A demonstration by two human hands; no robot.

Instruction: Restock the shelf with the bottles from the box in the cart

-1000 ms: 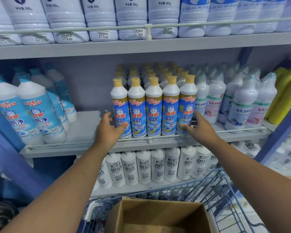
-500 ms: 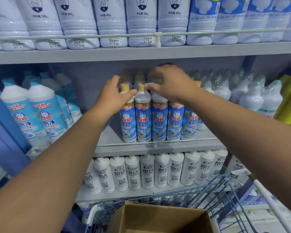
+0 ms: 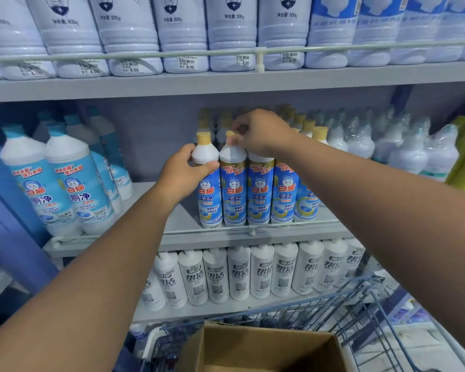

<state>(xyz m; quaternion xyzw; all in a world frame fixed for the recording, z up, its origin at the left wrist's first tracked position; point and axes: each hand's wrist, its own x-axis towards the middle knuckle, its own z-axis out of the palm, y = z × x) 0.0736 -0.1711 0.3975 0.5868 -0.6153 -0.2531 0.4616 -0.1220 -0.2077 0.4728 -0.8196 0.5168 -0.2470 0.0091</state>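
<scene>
Up on the middle shelf (image 3: 172, 238), a front row of yellow-capped bottles (image 3: 259, 191) stands behind the rail. The left hand (image 3: 184, 173) wraps its curled fingers round the shoulder of the leftmost bottle (image 3: 208, 183). The right hand (image 3: 261, 132) pinches the cap of the next bottle (image 3: 232, 189). Below, the cardboard box (image 3: 258, 347) sits in the cart (image 3: 360, 312).

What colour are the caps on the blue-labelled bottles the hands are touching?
Yellow, on the bottle caps, clearest in the head view.
</scene>
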